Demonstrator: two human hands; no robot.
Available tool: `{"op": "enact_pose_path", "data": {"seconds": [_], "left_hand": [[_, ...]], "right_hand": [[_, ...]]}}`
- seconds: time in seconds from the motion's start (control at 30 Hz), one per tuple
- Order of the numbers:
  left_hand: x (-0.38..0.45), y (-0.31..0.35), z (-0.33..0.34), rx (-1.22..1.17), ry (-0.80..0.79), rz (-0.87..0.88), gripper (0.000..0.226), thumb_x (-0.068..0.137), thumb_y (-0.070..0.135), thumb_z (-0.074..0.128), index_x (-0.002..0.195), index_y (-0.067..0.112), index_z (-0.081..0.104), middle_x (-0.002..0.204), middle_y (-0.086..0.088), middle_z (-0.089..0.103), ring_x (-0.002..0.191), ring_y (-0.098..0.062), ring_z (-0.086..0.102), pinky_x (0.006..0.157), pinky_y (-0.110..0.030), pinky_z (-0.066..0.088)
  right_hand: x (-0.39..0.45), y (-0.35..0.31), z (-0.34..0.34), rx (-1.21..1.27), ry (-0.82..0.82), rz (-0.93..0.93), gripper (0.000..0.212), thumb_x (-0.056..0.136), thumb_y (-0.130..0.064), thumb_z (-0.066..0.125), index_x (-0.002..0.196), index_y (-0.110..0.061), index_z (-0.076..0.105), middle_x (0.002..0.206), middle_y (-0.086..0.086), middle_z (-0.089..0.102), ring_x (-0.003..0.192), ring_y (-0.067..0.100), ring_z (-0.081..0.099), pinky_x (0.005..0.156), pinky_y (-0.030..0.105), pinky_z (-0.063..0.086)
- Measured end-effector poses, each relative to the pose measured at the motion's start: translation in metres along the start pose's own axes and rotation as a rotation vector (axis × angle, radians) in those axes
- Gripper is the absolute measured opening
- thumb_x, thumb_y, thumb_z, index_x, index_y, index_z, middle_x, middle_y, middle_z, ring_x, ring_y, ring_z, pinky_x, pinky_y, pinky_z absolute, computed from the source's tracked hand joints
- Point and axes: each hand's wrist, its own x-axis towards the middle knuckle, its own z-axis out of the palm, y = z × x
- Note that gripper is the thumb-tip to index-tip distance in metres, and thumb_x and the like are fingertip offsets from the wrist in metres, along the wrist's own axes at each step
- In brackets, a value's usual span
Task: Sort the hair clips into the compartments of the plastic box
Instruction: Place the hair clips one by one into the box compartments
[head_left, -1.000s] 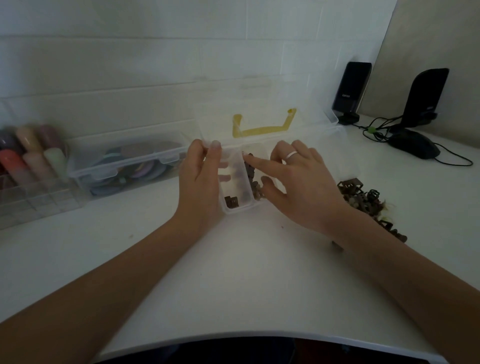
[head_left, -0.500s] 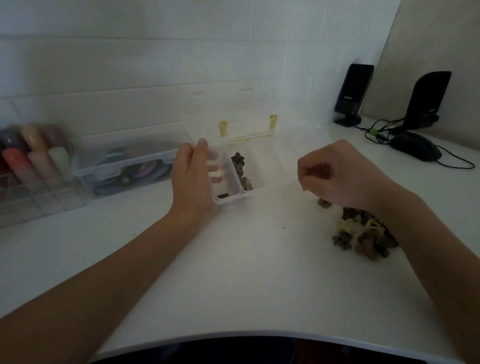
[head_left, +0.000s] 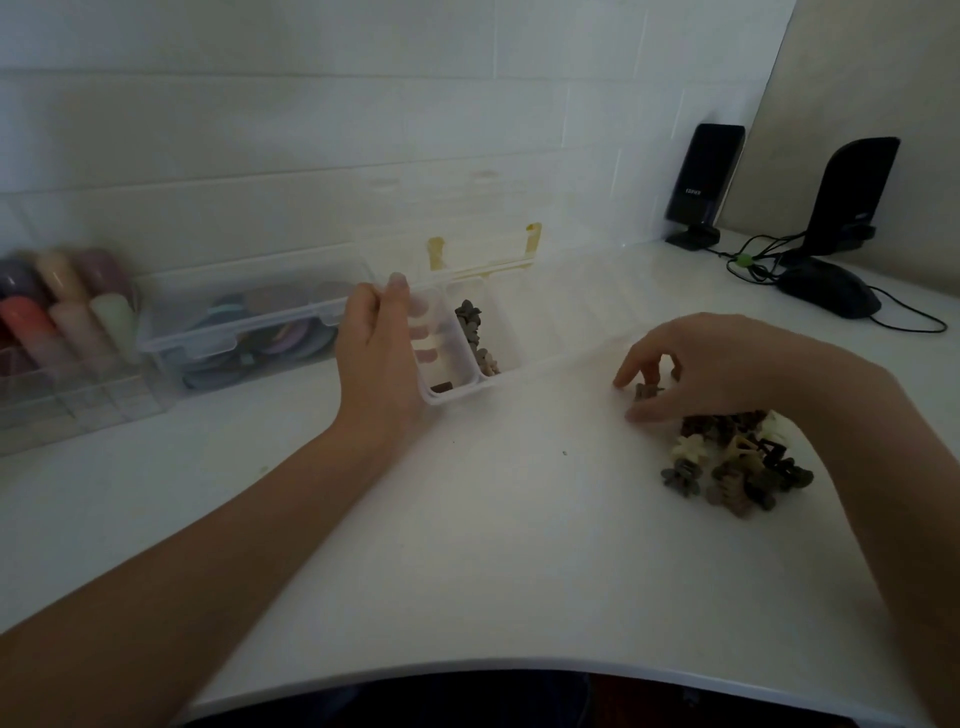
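A clear plastic box (head_left: 550, 358) with a yellow handle lies open on the white desk. My left hand (head_left: 379, 353) grips its left end wall, fingers inside the leftmost compartment. That compartment holds a dark clip (head_left: 442, 387); the one beside it holds several grey-brown clips (head_left: 475, 335). My right hand (head_left: 691, 364) is lowered over the far edge of a loose pile of hair clips (head_left: 732, 467), its fingertips pinching a small brown clip (head_left: 647, 391) on the desk.
A closed clear case (head_left: 244, 322) of coloured items and an organiser with pastel tubes (head_left: 57, 322) stand at the left. Two black speakers (head_left: 704, 182), a mouse (head_left: 828, 293) and cables sit at the back right. The desk's curved front edge (head_left: 519, 667) is near me.
My right hand left the box, moved right and dropped onto the clip pile, closing on a small clip. The left hand kept its hold on the box. The view shifted slightly.
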Motion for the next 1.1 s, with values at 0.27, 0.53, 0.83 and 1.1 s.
{"op": "enact_pose_path", "data": {"seconds": [0.27, 0.53, 0.83, 1.1], "left_hand": [[0.000, 0.001, 0.000, 0.006, -0.003, 0.000, 0.028, 0.098, 0.033, 0.045, 0.073, 0.019, 0.047, 0.088, -0.003, 0.059, 0.082, -0.024, 0.057, 0.072, -0.043, 0.052], [0.000, -0.001, 0.000, 0.000, -0.026, 0.015, 0.028, 0.098, 0.032, 0.045, 0.073, 0.018, 0.046, 0.085, 0.000, 0.061, 0.079, -0.023, 0.058, 0.072, -0.043, 0.051], [-0.004, -0.002, -0.001, 0.052, -0.136, 0.130, 0.025, 0.091, 0.037, 0.047, 0.068, 0.028, 0.046, 0.081, 0.003, 0.059, 0.084, -0.021, 0.060, 0.080, -0.054, 0.055], [-0.008, -0.001, 0.000, 0.098, -0.190, 0.203, 0.028, 0.089, 0.036, 0.046, 0.062, 0.040, 0.049, 0.077, 0.010, 0.055, 0.085, -0.020, 0.061, 0.077, -0.052, 0.056]], "right_hand": [[0.006, -0.003, 0.004, 0.252, 0.060, -0.146, 0.018, 0.077, -0.028, 0.074, 0.094, -0.033, 0.070, 0.084, -0.017, 0.064, 0.074, 0.001, 0.059, 0.067, 0.013, 0.045], [-0.001, -0.032, 0.001, 0.541, 0.320, -0.362, 0.016, 0.076, -0.020, 0.076, 0.090, -0.023, 0.070, 0.086, -0.012, 0.069, 0.076, 0.007, 0.066, 0.073, 0.031, 0.055], [0.006, -0.051, 0.017, 0.627, 0.582, -0.420, 0.028, 0.075, -0.007, 0.076, 0.086, -0.011, 0.051, 0.081, -0.001, 0.066, 0.071, 0.016, 0.059, 0.067, 0.032, 0.052], [0.009, -0.053, 0.021, 0.563, 0.644, -0.408, 0.020, 0.077, -0.013, 0.075, 0.077, -0.015, 0.055, 0.082, -0.001, 0.064, 0.075, 0.015, 0.056, 0.069, 0.029, 0.049]]}}
